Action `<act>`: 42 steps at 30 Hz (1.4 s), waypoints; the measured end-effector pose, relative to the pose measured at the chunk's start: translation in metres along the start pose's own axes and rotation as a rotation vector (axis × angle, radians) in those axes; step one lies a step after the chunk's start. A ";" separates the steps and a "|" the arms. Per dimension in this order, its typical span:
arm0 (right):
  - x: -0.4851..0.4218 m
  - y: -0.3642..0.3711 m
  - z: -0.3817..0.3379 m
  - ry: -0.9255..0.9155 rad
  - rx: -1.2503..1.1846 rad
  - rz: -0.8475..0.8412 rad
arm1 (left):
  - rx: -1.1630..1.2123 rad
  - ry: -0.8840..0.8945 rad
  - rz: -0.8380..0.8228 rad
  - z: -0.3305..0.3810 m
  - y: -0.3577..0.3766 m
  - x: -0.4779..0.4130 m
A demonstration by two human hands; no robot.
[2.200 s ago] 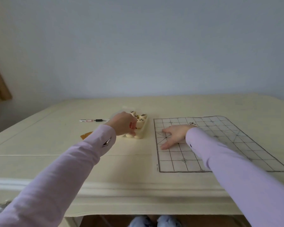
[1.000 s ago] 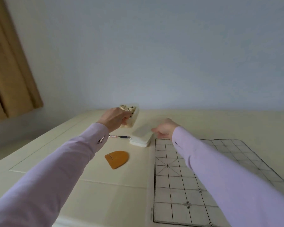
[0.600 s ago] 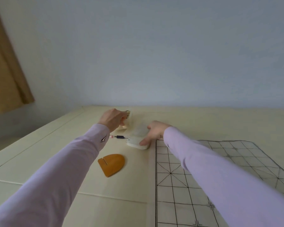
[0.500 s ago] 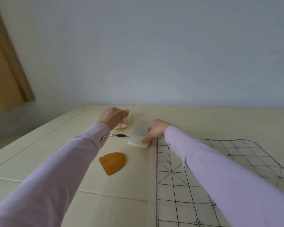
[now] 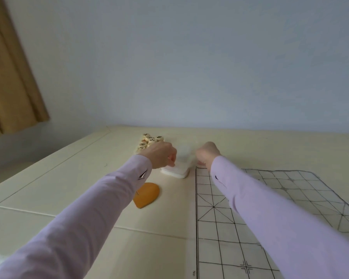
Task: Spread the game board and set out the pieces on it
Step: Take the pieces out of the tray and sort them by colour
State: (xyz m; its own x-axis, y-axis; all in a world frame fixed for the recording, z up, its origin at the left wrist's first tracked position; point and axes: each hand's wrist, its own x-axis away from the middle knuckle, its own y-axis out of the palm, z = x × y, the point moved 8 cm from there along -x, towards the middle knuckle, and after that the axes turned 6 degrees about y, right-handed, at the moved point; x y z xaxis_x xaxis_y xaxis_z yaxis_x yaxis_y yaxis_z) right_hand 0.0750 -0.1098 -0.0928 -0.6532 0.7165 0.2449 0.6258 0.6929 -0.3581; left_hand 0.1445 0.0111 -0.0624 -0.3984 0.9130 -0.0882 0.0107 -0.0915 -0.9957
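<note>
White box (image 5: pixel 174 170) pinched in my left hand (image 5: pixel 161 156) could scatter the pieces (image 5: pixel 149 140) at eleven o'clock if jerked; right hand (image 5: pixel 207 153), cannot tell.

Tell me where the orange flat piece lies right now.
In the head view the orange flat piece lies on the table, left of the game board, nearer the camera than the white box.

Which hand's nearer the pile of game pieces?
Left. Left hand is right by the pile of game pieces; right hand is farther right, past the white box.
</note>
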 end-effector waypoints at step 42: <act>-0.004 -0.031 0.032 0.274 -0.456 -0.029 | 0.509 -0.395 0.150 0.001 0.000 -0.020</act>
State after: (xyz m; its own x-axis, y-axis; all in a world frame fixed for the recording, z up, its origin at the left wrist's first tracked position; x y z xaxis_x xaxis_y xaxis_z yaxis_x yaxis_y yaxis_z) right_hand 0.0450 -0.1366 -0.1114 -0.5761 0.6490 0.4969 0.7706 0.6339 0.0655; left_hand 0.1518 -0.0072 -0.0601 -0.7337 0.6701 -0.1122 -0.3040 -0.4715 -0.8278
